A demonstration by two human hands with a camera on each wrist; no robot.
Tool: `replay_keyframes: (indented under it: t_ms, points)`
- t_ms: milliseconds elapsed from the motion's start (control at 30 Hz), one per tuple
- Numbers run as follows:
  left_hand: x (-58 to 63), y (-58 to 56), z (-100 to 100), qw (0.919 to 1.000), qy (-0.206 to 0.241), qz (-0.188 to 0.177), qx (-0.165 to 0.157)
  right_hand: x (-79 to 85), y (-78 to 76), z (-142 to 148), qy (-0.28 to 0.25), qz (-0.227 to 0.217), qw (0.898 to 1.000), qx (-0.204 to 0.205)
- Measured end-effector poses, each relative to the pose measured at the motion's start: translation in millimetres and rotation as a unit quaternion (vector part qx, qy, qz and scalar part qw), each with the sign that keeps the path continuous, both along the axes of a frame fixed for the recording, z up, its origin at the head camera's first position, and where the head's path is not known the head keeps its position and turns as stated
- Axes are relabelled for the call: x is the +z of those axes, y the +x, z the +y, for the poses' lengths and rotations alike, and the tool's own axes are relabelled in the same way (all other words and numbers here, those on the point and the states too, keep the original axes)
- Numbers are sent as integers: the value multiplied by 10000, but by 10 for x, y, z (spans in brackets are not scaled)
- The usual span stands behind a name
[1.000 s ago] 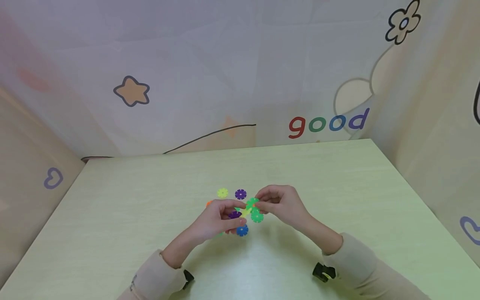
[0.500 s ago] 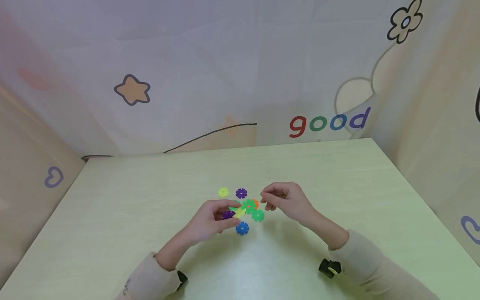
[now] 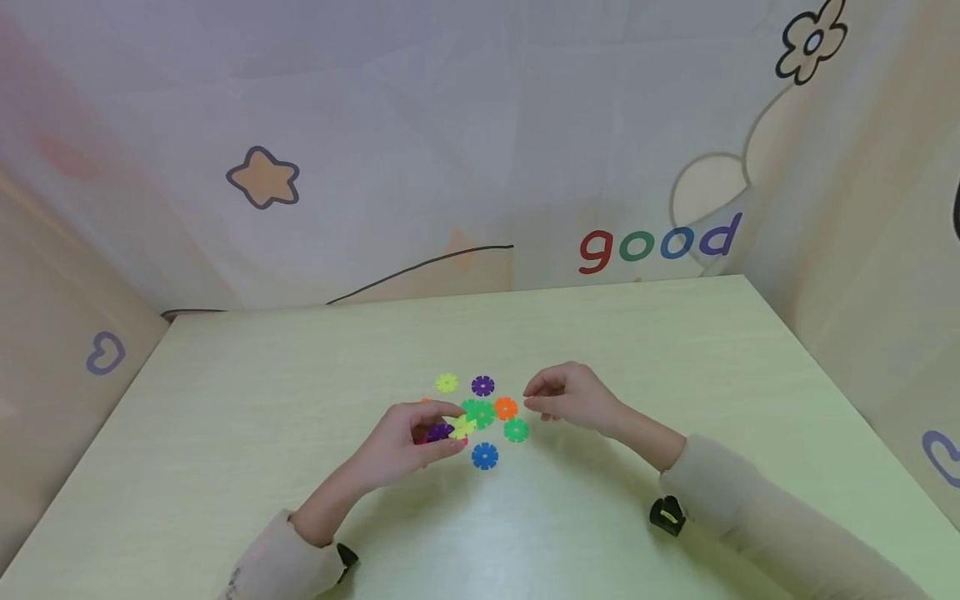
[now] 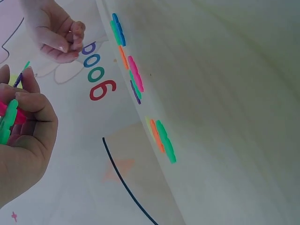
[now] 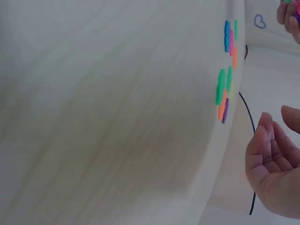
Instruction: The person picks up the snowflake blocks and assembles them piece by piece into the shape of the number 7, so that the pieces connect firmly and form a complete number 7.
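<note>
My left hand [image 3: 397,442] holds a cluster of joined plastic snowflake discs above the table. In it I make out a purple disc [image 3: 440,432], a yellow disc [image 3: 462,427] and a bright green disc [image 3: 482,414] at its right end. The left wrist view also shows a pink disc [image 4: 19,117] and a green one [image 4: 8,123] by those fingers; part of the cluster is hidden. My right hand [image 3: 573,398], holding nothing, hovers right of the loose discs with its fingers loosely bent. Nearest to it is an orange disc [image 3: 506,408].
Loose discs lie around the hands: yellow [image 3: 447,383], purple [image 3: 483,386], green [image 3: 516,430] and blue [image 3: 485,456]. Others are partly covered by the left hand. The pale table [image 3: 637,333] meets a printed curtain [image 3: 420,167] at its back edge.
The right hand has let go of the green disc at the cluster's end and drawn back to the right. My left hand has carried the cluster leftward, uncovering the orange disc.
</note>
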State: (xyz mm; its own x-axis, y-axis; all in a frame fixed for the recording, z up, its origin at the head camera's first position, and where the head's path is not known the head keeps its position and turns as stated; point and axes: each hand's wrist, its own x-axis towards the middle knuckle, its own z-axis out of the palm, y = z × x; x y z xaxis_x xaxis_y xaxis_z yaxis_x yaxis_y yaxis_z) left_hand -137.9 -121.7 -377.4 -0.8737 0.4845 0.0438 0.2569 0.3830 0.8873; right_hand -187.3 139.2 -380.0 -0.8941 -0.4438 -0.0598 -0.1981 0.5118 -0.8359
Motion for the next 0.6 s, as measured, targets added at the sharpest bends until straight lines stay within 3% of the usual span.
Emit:
replay_keyframes:
  t_ms: [233, 600]
  points:
    - [-5, 6, -39, 9996, -136, 259, -21, -72, -164, -76, 691, 145, 9969, 346]
    - [9, 11, -50, 9999, -96, -56, -84, -227, -369, -159, 1051, -76, 9940, 275]
